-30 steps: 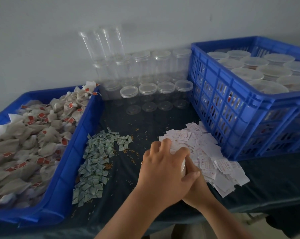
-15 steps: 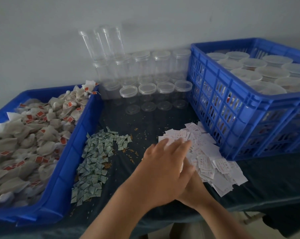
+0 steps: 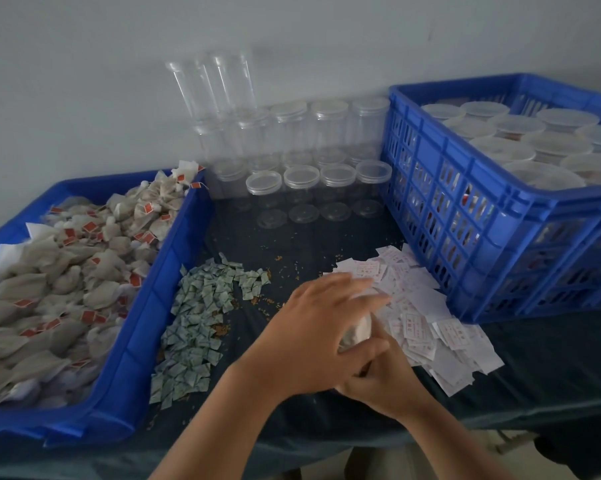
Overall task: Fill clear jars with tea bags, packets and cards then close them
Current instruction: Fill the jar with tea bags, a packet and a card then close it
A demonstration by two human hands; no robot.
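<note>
A clear jar (image 3: 357, 331) with pale contents stands at the table's front, mostly hidden between my hands. My left hand (image 3: 321, 336) lies over its top, fingers stretched out straight to the right and thumb along the jar's near side. My right hand (image 3: 384, 379) grips the jar's body from below and the right. Tea bags with red tags (image 3: 67, 289) fill the blue tray (image 3: 174, 258) on the left. Small green packets (image 3: 197, 318) lie piled beside the tray. White cards (image 3: 420, 313) are strewn to the right of my hands.
Empty clear jars with lids (image 3: 302, 181) stand in rows against the back wall, some stacked. A tall blue crate (image 3: 441, 188) at the right holds several lidded jars. Loose tea crumbs (image 3: 268, 301) dot the dark tablecloth. The table's front edge is just below my wrists.
My left hand's fingers, curled over the jar's lid a second ago, have straightened and spread to the right, and part of the jar now shows between finger and thumb. My right hand stayed on the jar.
</note>
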